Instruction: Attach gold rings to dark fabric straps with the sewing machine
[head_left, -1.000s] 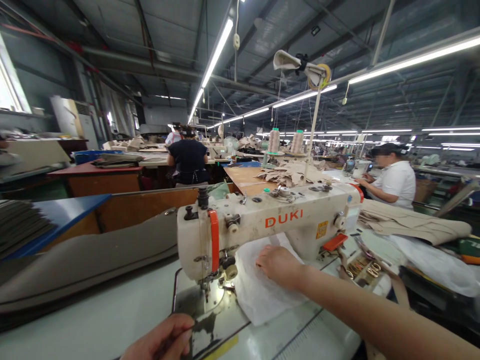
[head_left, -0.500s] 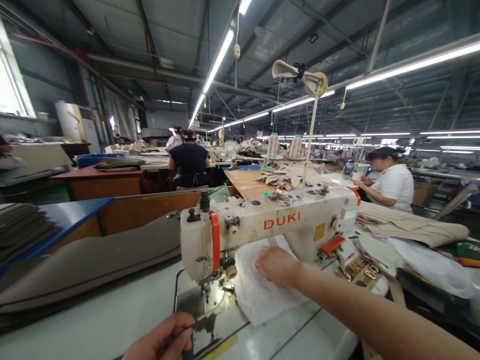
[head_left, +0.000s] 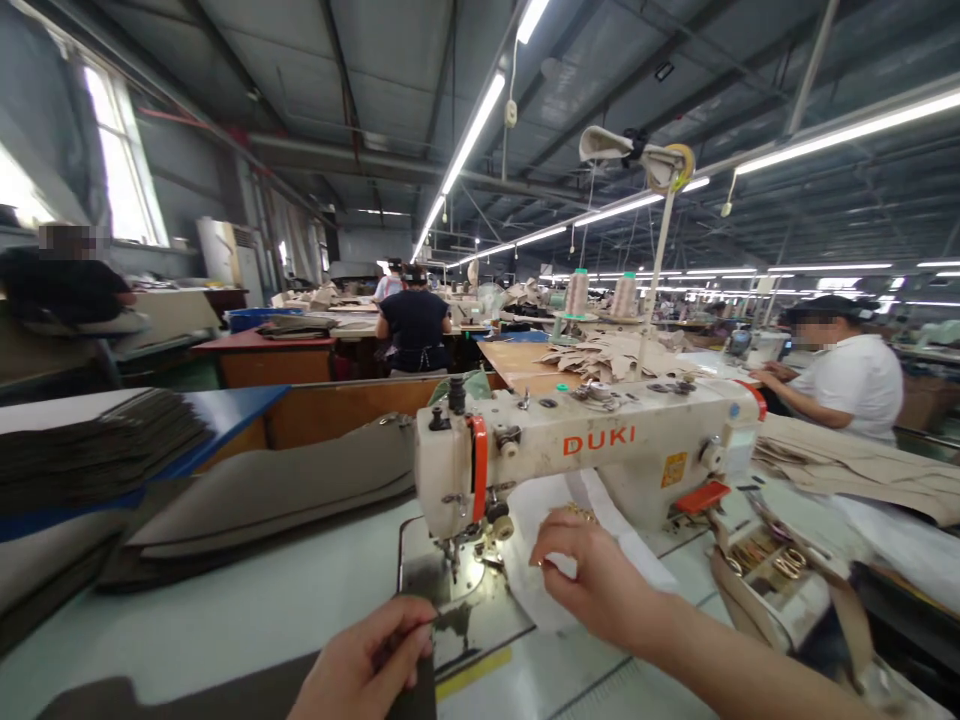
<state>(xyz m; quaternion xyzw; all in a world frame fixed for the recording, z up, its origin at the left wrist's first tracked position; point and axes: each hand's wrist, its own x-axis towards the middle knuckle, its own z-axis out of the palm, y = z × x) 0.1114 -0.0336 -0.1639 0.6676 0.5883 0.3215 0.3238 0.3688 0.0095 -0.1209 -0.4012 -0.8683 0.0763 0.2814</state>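
Head camera view: I see a person's two bare hands working in front of a white sewing machine (head_left: pixel 540 435) lettered DUKI. The left hand (head_left: pixel 367 655), at the bottom centre, has its thumb and forefinger pressed together, pinching the edge of a dark panel (head_left: pixel 255 695). The panel lies under that hand on the pale green tabletop (head_left: pixel 240 600), reaching out to the left, with its right end just beside the machine's metal plate.

The right hand (head_left: pixel 592 580) is above a white sheet (head_left: pixel 534 505) that lies beneath the machine's arm. Its thumb and forefinger curl until their tips nearly meet; a gold glint shows there, too small for me to tell whether anything is gripped. Just behind its knuckles sits a cluster of small gold-coloured pieces (head_left: pixel 581 512).

To the right of that hand, near the machine's base, stands a pale divided tray (head_left: pixel 780 622). Slim gold-coloured parts (head_left: pixel 750 556) lie toward its left side, and gold-coloured rings (head_left: pixel 792 562) farther right. A tan strap (head_left: pixel 851 640) hangs along its right edge. Well beyond, at the left, is a blue bin (head_left: pixel 259 318); I cannot make out its contents.
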